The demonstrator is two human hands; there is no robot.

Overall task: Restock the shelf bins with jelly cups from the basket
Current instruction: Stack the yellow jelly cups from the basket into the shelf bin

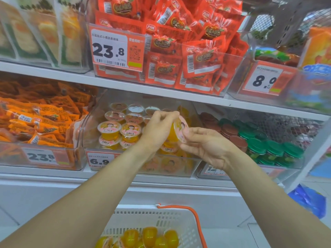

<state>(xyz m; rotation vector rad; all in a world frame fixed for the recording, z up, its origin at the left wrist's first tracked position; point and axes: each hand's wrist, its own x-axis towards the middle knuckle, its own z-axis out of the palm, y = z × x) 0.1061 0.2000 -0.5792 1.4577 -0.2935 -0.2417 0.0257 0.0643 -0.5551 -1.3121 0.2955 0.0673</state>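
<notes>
I see my left hand (157, 129) grasping a jelly cup (177, 129) tilted on its side over the clear shelf bin (84, 122) of matching cups. My right hand (206, 144) touches its lid, fingers (192, 130) loosely curled. More cups lie in the white basket (180, 222) below.

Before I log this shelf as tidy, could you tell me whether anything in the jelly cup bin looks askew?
Mostly neat: the cups on the left of the jelly cup bin stand upright in rows. Only the held jelly cup is tipped sideways, in the left hand, with the right hand touching it.
</notes>
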